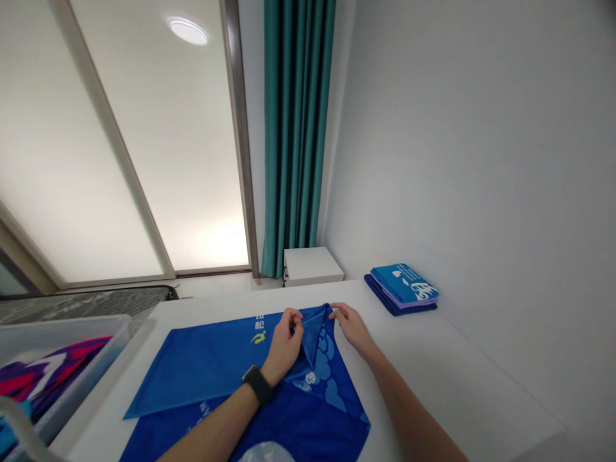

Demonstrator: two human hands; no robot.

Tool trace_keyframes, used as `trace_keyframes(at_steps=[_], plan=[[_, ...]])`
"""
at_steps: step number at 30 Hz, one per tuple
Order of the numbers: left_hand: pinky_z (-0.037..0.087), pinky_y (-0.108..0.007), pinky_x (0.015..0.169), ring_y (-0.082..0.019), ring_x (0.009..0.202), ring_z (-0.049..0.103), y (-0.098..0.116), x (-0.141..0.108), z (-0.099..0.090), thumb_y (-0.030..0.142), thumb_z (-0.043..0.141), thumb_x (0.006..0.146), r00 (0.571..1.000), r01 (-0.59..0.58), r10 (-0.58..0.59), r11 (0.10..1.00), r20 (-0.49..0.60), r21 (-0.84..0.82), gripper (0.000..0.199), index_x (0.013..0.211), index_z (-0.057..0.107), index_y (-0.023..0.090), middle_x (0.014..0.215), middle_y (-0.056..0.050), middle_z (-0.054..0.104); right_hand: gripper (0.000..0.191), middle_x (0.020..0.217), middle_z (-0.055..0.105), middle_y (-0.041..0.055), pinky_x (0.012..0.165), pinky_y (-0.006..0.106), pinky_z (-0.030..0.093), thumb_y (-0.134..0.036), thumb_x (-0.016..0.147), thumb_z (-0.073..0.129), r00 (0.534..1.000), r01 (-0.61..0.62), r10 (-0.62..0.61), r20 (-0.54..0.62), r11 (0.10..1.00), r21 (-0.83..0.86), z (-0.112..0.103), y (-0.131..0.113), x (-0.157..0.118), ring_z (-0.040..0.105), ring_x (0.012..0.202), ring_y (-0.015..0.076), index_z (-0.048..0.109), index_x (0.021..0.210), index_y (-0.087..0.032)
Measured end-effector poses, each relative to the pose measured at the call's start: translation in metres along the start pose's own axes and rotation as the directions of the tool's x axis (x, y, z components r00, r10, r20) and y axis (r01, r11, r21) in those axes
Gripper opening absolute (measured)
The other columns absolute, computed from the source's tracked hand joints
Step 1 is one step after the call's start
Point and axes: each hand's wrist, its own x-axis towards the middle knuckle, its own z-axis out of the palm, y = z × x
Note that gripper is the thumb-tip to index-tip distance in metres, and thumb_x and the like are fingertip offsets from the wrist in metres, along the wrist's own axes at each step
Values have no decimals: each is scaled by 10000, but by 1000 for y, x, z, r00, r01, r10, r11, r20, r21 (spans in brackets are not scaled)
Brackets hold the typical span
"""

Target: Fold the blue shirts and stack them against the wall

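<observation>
A blue printed cloth point(206, 366) lies partly folded over itself, with white lettering, a yellow-green mark and pale cloud shapes on it. My left hand point(287, 340) is closed on a fold of it near the far edge, a black watch on the wrist. Right of it, my right hand point(353, 327) has its thumb and fingers bent together at the far right corner of the cloth. A raised flap of the fabric stands between the two hands. Some of the near part of the cloth lies under my left forearm, and the fingertips of my left hand are partly hidden.
A white table point(399, 359) bears the cloth. Folded blue and purple cloths point(407, 289) lie stacked by the wall at right. At left stands a pale plastic bin point(118, 327) with colourful fabric inside. A white cabinet point(312, 264) and green curtain point(298, 141) are beyond.
</observation>
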Motion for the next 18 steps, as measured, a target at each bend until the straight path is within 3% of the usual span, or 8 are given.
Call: trace_keyframes(at_steps=[5, 9, 12, 18], plan=[[410, -259, 649, -145, 664, 516, 1, -2, 0, 306, 416, 906, 999, -19, 19, 1000, 48, -9, 150, 862, 510, 198, 737, 13, 526, 253, 761, 716, 47, 716, 260, 454, -234, 804, 453, 997, -60, 65, 44, 993, -98, 5, -5, 22, 659, 752, 176, 693, 860, -178], [432, -267, 692, -149, 701, 540, 4, -4, 0, 266, 411, 900, 991, -66, 61, 997, 115, 36, 122, 904, 513, 198, 769, 1, 554, 114, 658, 678, 32, 642, 265, 406, -231, 742, 555, 990, -141, 143, -6, 965, -220, 11, -7, 37, 633, 680, 188, 665, 726, -206], [445, -280, 734, -156, 742, 559, 6, -6, 2, 236, 401, 901, 979, -114, 98, 990, 176, 79, 129, 918, 523, 199, 804, -16, 581, 33, 589, 631, 1, 614, 261, 369, -248, 691, 606, 980, -197, 189, -55, 938, -284, 14, -7, 42, 607, 650, 182, 628, 700, -225], [459, -291, 790, -168, 816, 584, 9, -10, 2, 162, 413, 880, 938, -213, 164, 968, 306, 135, 169, 965, 554, 202, 890, -37, 624, 121, 567, 571, -33, 560, 246, 322, -273, 625, 636, 976, -217, 207, -67, 930, -296, 14, -11, 42, 558, 611, 162, 569, 710, -219]])
